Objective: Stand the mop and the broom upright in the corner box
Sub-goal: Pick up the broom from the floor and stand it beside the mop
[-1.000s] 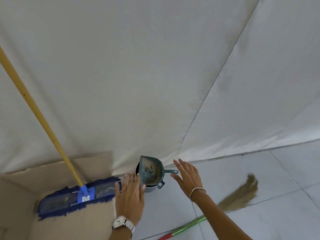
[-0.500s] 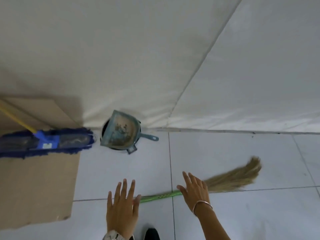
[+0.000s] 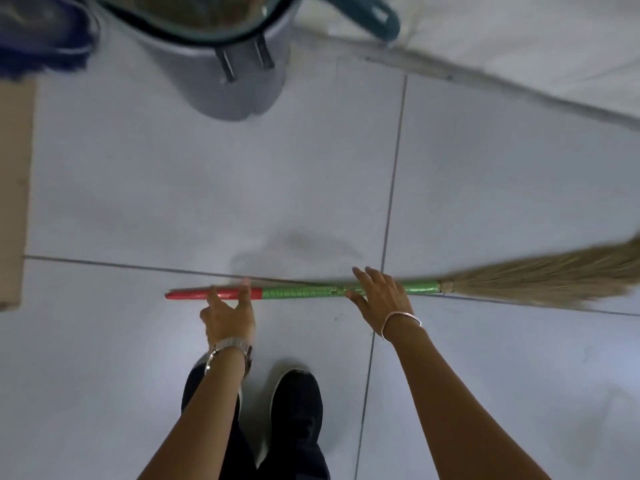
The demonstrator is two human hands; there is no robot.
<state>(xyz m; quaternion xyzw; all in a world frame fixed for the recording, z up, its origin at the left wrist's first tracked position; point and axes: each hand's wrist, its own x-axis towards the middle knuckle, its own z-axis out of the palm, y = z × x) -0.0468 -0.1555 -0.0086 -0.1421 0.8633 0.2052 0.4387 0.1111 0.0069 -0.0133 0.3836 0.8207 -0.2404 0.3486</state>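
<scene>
The broom (image 3: 301, 292) lies flat on the tiled floor, its red and green handle pointing left and its straw bristles (image 3: 540, 282) spreading right. My left hand (image 3: 228, 317) is at the red end, with thumb and fingers apart on either side of the handle. Over the green part sits my right hand (image 3: 381, 296), fingers spread and not closed. The mop's blue fringe (image 3: 41, 39) shows at the top left, blurred, and its stick is out of view. Only an edge of the cardboard box (image 3: 14, 188) is visible at the far left.
A grey bucket (image 3: 239, 81) with a teal dustpan (image 3: 367, 15) on top stands on the floor beyond the broom. White sheeting (image 3: 519, 36) covers the wall at the upper right. My dark shoes (image 3: 294, 403) stand just behind the handle.
The view has tilted down from the wall to the floor. Both hands have dropped from near the dustpan to the broom's handle, which still lies on the tiles.
</scene>
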